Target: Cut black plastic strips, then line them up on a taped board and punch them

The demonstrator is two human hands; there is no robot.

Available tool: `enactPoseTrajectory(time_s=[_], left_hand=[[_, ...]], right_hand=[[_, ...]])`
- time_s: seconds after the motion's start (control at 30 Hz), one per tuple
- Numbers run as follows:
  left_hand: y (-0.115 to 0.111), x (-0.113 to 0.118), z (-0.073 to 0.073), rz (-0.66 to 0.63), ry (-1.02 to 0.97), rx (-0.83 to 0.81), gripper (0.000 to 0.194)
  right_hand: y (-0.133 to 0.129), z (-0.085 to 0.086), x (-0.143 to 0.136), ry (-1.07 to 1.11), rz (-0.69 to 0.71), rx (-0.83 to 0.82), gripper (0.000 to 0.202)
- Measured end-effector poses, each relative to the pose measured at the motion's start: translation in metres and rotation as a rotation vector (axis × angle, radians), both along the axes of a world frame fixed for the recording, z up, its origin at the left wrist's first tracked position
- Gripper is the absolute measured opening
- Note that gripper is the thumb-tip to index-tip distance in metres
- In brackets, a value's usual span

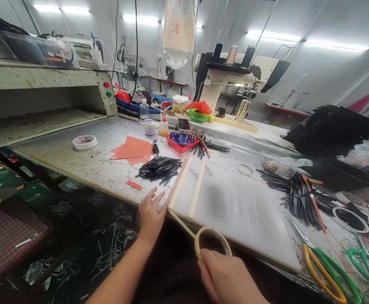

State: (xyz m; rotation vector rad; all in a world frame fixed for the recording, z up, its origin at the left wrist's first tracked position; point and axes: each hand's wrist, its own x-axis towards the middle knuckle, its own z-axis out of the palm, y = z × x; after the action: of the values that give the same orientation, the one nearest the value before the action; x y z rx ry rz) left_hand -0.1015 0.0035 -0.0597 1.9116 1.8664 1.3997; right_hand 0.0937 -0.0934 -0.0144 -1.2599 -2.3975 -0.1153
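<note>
My right hand [224, 272] is closed on a roll of cream tape [198, 242] at the bottom centre. From the roll a strip [183, 223] stretches up and left to the near edge of a pale translucent board [244, 202]. Two cream strips run across the board's left side, one of them along a brown edge. My left hand [152, 211], its fingers spread, rests at the board's near left corner; nothing shows in its grasp. Beyond it lie a heap of thin black strips [159, 169], a small red piece [134, 185] and orange sheets [133, 150].
Scissors with yellow and green handles [324, 270] lie at the right front, near bundled black strips [301, 202]. A phone sits on a red basket [181, 147]. A white tape roll [85, 142] lies left; a sewing machine [216, 80] stands behind.
</note>
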Motion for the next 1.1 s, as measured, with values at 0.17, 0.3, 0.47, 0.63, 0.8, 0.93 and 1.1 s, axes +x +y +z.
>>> enactPoseTrajectory(time_s=[0.17, 0.3, 0.47, 0.63, 0.8, 0.93, 1.1], left_hand=[[-0.008, 0.003, 0.006, -0.031, 0.059, 0.011, 0.018], [-0.017, 0.000, 0.006, -0.087, 0.088, 0.013, 0.018], [-0.012, -0.008, 0.002, -0.144, 0.096, 0.012, 0.019], [-0.005, -0.012, 0.001, -0.182, 0.108, 0.021, 0.019], [-0.004, -0.015, 0.006, -0.232, 0.107, 0.063, 0.021], [0.004, -0.020, 0.013, -0.368, 0.132, 0.109, 0.021], [0.020, -0.027, 0.021, -0.517, 0.197, 0.126, 0.022]], right_hand=[[0.001, 0.003, -0.002, -0.032, -0.017, 0.014, 0.040], [0.003, 0.011, 0.004, -0.016, -0.012, 0.037, 0.038], [0.001, 0.021, 0.017, -0.010, 0.023, -0.031, 0.025], [0.000, 0.020, 0.016, -0.133, -0.072, -0.104, 0.022], [0.006, 0.018, 0.015, -0.208, -0.203, -0.097, 0.019], [0.009, 0.019, 0.016, -0.245, -0.248, -0.091, 0.014], [0.009, 0.022, 0.014, -0.281, -0.284, -0.150, 0.008]])
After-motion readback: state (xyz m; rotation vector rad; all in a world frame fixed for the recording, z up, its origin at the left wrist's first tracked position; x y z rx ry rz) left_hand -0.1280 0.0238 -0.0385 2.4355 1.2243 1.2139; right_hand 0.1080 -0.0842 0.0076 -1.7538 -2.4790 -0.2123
